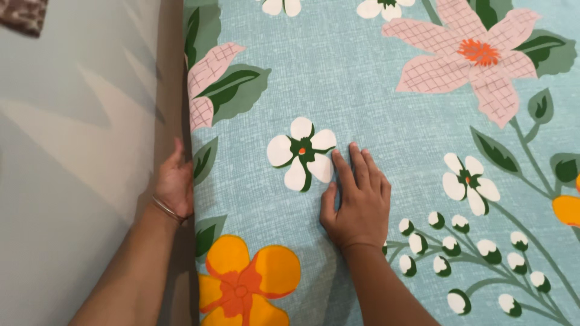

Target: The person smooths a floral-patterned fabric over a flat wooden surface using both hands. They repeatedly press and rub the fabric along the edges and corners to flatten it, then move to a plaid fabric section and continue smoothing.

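while the right hand (357, 202) lies flat on the floral sheet (374, 108), left hand (175, 181) grips its edge, fingers hidden

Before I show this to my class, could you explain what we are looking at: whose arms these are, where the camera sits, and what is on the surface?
There is one picture, taken by a camera worn on a person's head and looking down, so both bare arms belong to that person. The surface is a light blue floral sheet printed with a pink flower, an orange flower and a white flower. The right hand lies flat on the sheet, fingers beside the white flower. The left hand, with a thin bracelet at the wrist, is at the sheet's left edge, against a pale wall. Its fingers are hidden, so a grip cannot be confirmed.
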